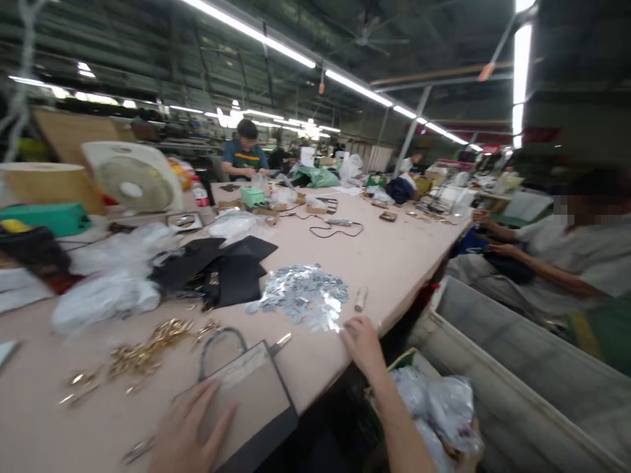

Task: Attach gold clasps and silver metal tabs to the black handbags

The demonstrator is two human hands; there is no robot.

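Note:
A grey and black handbag (256, 387) with a looped handle lies near the table's front edge. On its left part rests my left hand (190, 427), fingers spread. My right hand (362, 345) reaches over the table edge, its fingertips at the near right side of a pile of flat silver metal pieces (305, 292); whether it pinches a piece is too blurred to tell. A short pale cylinder (361, 299) is just beyond that hand. Gold metal fittings (142, 348) are heaped left of the bag.
Black sheets (236, 272) and plastic bags (108, 295) lie at the left, with a white fan (135, 177) behind. A grey bin (493, 368) and a basket of plastic bags (434, 407) are at the right. Other people sit across and at the right.

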